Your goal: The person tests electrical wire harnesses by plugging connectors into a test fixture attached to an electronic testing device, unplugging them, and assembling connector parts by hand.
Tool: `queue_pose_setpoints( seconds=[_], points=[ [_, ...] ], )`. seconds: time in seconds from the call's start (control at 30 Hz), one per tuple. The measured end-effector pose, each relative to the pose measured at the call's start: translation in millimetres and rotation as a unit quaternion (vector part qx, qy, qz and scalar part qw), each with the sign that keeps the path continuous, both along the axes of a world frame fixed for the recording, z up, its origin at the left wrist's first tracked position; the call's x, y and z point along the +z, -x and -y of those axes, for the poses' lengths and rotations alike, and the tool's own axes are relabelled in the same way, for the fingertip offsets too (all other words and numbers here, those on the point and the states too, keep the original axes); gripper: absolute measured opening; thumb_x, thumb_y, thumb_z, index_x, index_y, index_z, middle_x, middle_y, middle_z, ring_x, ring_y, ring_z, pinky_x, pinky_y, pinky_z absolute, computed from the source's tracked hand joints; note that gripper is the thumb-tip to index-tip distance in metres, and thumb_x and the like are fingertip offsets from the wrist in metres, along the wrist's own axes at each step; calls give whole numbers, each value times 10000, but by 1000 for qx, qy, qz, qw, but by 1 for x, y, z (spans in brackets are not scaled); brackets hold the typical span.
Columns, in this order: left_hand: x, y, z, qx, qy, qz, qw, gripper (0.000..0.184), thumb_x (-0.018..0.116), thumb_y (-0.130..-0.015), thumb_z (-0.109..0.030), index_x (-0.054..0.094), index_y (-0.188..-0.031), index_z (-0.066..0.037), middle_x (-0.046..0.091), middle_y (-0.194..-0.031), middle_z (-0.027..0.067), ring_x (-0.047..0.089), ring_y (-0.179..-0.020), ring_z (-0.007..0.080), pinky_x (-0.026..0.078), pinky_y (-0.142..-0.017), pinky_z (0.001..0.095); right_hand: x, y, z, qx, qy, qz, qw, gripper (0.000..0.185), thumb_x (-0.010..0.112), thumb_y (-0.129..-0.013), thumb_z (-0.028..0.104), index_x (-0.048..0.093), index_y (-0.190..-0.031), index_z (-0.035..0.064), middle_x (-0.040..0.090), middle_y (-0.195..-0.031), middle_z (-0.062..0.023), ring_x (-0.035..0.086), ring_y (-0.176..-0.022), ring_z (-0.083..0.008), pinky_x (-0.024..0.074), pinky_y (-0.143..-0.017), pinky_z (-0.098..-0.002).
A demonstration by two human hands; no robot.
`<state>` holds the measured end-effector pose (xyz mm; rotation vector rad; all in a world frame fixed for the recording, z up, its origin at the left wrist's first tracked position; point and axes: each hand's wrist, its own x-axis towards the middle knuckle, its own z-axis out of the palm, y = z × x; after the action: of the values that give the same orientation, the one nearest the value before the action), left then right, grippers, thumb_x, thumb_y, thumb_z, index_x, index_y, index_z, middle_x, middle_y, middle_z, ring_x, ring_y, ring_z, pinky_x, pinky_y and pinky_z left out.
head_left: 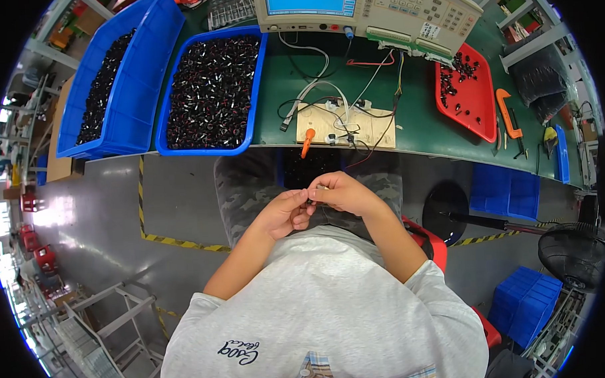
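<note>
My left hand (pixel 285 213) and my right hand (pixel 343 193) meet above my lap, just in front of the bench edge. Their fingertips pinch a small dark component (pixel 309 201) between them; most of it is hidden by the fingers. A wooden board (pixel 381 127) with wires and small fixtures lies at the bench edge beyond the hands. On its near side an orange-handled tool (pixel 307 143) juts over the edge.
A blue tray (pixel 161 144) full of small black parts stands left of the board, with a deeper blue bin (pixel 139 81) beside it. A test instrument (pixel 376 16) sits behind. To the right are a red tray (pixel 489 109), an orange tool (pixel 507 112) and a fan (pixel 571 256).
</note>
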<state>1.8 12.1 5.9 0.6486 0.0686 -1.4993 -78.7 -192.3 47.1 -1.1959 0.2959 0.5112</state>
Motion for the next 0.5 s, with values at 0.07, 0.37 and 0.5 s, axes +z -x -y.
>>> queue_pose_setpoints(
  seconds=[0.07, 0.37, 0.5],
  points=[
    [-1, -1, 0, -20, 14, -5, 1000, 317, 645, -990, -380, 621, -973, -64, 623, -828, 21, 448, -554, 68, 370, -503, 240, 2, 1, 2, 8, 31, 45, 998, 153, 670, -981, 197, 721, -1000, 54, 674, -762, 33, 466, -579, -13, 339, -511, -198],
    [-4, -13, -1, -71, 33, -6, 997, 185, 697, -960, -246, 641, -984, -71, 637, -823, 27, 424, -521, 53, 347, -472, 224, 3, 14, -14, -100, 63, 90, 989, 185, 643, -980, 133, 671, -1079, -21, 677, -884, -40, 658, -831, -103, 507, -780, -241],
    [1, -9, 5, 42, -47, 22, 998, 186, 557, -1027, -255, 646, -1012, -92, 616, -819, 7, 438, -552, 77, 356, -483, 247, 7, 18, -17, -169, 70, 84, 979, 300, 562, -993, 114, 560, -1272, 5, 581, -840, -6, 542, -793, -87, 464, -745, -245]
  ],
)
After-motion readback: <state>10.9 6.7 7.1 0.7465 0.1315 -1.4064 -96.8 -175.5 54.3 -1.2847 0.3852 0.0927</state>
